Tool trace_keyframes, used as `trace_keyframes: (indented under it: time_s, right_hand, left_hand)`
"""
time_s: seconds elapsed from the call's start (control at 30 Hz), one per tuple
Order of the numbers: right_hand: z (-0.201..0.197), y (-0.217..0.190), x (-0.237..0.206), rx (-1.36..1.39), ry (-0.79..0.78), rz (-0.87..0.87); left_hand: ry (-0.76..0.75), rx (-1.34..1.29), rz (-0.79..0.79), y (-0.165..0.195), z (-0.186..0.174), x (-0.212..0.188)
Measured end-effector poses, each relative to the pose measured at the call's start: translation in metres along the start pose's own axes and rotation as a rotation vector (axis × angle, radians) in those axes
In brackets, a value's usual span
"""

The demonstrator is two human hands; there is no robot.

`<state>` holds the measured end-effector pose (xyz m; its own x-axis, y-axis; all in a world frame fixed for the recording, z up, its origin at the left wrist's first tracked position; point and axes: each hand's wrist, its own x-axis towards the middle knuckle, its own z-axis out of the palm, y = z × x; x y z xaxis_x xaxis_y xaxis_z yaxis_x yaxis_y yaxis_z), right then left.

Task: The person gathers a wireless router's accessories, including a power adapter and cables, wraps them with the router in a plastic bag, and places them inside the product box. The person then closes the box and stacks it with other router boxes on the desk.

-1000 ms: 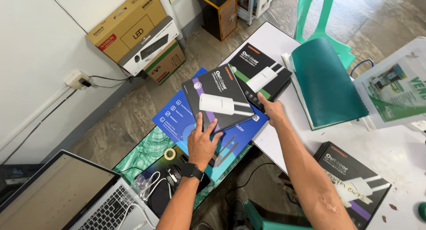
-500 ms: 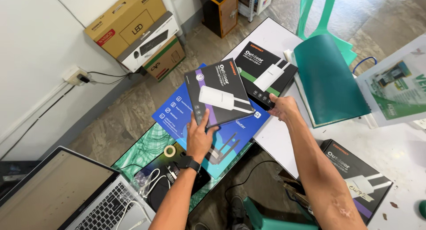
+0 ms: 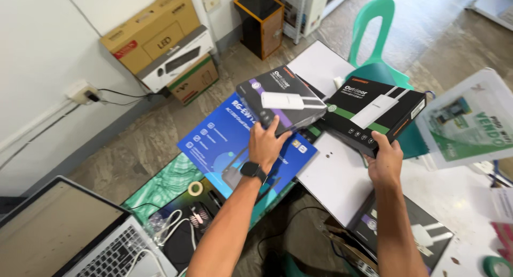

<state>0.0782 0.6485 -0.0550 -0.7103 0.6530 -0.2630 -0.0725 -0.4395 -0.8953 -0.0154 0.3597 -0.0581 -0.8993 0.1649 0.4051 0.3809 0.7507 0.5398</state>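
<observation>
Mid-handling, by the look of it: lifting two black product boxes apart, one per hand, above the gap between floor and bench. Gripping with the left hand (image 3: 265, 143) the near edge of the purple-trimmed black box (image 3: 283, 98), fingers spread up its face, thumb beneath, box tilted and held in the air over the large flat blue box (image 3: 224, 138). Gripping with the right hand (image 3: 386, 162) the near lower edge of the green-striped black box (image 3: 374, 114), grip closed from below, box raised clear of the white bench (image 3: 342, 181) and in front of the green plastic chair (image 3: 374, 20). No contact between the two boxes; well apart now. Lying flat near the right forearm, a third black box (image 3: 422, 234) of the same kind. At lower left, a laptop (image 3: 59, 234) and a roll of tape (image 3: 195, 188) on a patterned green surface. Judging from this: separation done, placing not yet. Calls next for a firm hold at each edge, since both grips sit far from the boxes' middles, and for a level, free spot before letting go of either one.
</observation>
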Motion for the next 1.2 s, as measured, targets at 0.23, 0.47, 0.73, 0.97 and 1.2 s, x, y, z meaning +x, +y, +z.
trace_keyframes:
  time_s: [0.23,0.47,0.73,0.97,1.2]
  right_hand:
    - [-0.033,-0.004,-0.015,-0.11,0.198,-0.269]
    - [-0.057,-0.04,-0.05,-0.133,0.143,-0.345]
    - [-0.043,-0.059,-0.068,0.211,-0.035,-0.079]
    - [-0.021,-0.026,-0.087,0.217,-0.14,0.294]
    - [0.022,-0.002,-0.101,0.14,-0.332,0.587]
  left_hand:
    - [-0.186,-0.046,-0.122,0.043,0.055,0.015]
    - [-0.254,-0.105,-0.116,0.06,0.1,0.0]
    - [-0.291,-0.225,0.051,0.052,0.086,-0.001]
    - [-0.358,-0.813,-0.007,0.035,-0.019,-0.013]
    - [-0.056,-0.568,0.303,-0.015,-0.099,-0.012]
